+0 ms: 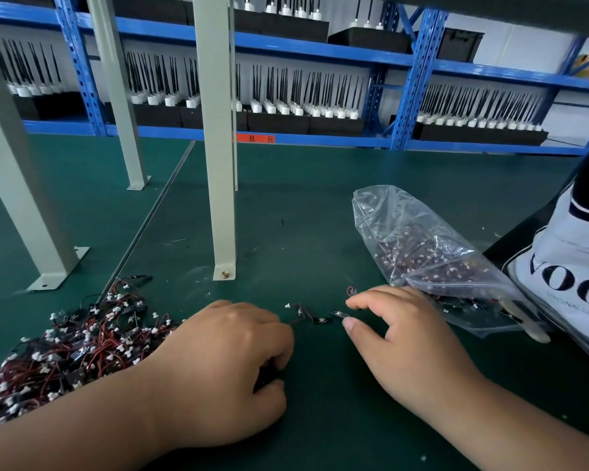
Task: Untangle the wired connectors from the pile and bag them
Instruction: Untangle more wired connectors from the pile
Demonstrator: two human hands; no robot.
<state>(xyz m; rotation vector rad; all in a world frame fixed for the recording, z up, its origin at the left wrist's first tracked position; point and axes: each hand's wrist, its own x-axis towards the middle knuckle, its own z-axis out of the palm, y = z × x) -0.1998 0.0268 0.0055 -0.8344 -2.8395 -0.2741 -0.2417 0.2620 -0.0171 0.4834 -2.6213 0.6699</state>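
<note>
Green matting covers the worktop (286,205), scuffed and dotted with small scraps. Grey metal posts (218,164) stand bolted onto it. Behind them runs blue shelving (320,51) lined with black trays of antennas (320,107) (thin black rods on white bases), and an orange label (256,138) is fixed to the lower shelf edge.

At the near left lies the pile (82,341), a dense knot of red and black wires with white plugs. The left hand (225,362) sits just to the pile's right, knuckles up and fingers curled under, with dark parts showing beneath its fingertips. A loose wired connector (306,316) trails out from those fingertips across the mat between the two hands, so the left hand appears to be gripping its near end.

The right hand (402,338) rests well apart from the left. Its thumb (349,322) and forefinger (357,302) are spread and hold nothing. A small black piece (339,313) lies just off their tips, and a red-looped connector (351,291) lies just beyond the forefinger.

Behind the right hand lies the clear plastic bag (422,253), on its side, crumpled and partly filled with more connectors. A white cloth bag (565,266) with dark lettering sits at the far right, touching the plastic one.
</note>
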